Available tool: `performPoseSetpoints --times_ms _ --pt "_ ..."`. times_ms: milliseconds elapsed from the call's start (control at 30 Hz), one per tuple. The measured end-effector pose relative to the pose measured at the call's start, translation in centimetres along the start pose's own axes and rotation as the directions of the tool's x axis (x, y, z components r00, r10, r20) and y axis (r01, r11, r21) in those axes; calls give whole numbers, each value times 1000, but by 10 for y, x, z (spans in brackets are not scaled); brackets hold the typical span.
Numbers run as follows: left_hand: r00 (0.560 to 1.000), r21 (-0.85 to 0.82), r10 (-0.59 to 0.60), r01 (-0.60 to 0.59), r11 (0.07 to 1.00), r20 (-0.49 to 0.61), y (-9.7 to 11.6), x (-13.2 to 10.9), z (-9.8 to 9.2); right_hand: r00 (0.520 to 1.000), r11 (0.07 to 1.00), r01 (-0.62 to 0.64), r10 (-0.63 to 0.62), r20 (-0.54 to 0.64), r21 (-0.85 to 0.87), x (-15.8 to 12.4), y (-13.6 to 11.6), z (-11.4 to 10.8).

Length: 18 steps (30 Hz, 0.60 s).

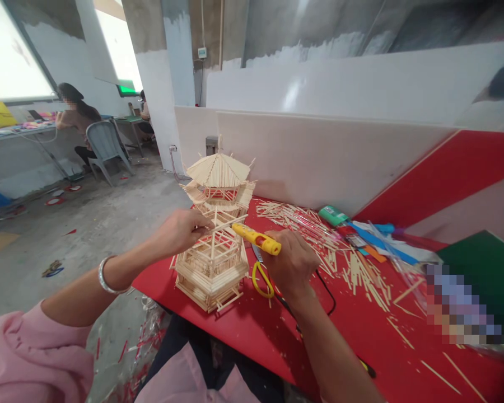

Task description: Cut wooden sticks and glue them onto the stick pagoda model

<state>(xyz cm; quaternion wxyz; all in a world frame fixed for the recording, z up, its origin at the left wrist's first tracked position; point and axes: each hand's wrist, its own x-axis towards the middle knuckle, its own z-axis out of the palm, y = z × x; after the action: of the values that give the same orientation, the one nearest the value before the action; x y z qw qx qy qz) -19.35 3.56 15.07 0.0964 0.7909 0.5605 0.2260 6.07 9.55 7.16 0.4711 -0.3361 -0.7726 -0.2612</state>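
Observation:
A pagoda model [212, 268] built of thin pale wooden sticks stands upright near the left edge of the red table, with a smaller roofed tower [218, 170] of the same sticks rising behind its upper frame. My left hand [189, 226] pinches at a thin wooden stick [231, 222] on the model's upper frame; the fingertips are partly hidden. In my right hand [294, 260] is a yellow glue gun [256, 238], its narrow front end pointing left at that frame. Scissors with yellow handles [262, 280] lie below it on the table.
Loose sticks [361, 274] lie scattered over the red table [336, 347]. A green packet [334, 215] and plastic wrappings sit at the back right, near a green board [483, 280]. White panels [319, 151] lean behind. At far left, a person [79, 117] sits by a grey chair [105, 140].

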Motion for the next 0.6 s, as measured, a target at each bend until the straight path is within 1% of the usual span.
performPoseSetpoints --times_ms 167,267,467,600 --pt "1000 -27 -5 5 1000 4 2 1 -1 1000 995 -26 28 13 -100 -3 6 2" --pt "1000 -34 -9 10 999 11 3 1 -1 998 991 -55 58 20 -124 -4 9 2" --pt "1000 -46 -20 21 999 17 2 1 0 975 969 -211 218 44 -125 -9 12 2" --pt "999 -10 -35 35 999 20 2 0 0 958 954 -267 278 75 -134 -13 14 6"
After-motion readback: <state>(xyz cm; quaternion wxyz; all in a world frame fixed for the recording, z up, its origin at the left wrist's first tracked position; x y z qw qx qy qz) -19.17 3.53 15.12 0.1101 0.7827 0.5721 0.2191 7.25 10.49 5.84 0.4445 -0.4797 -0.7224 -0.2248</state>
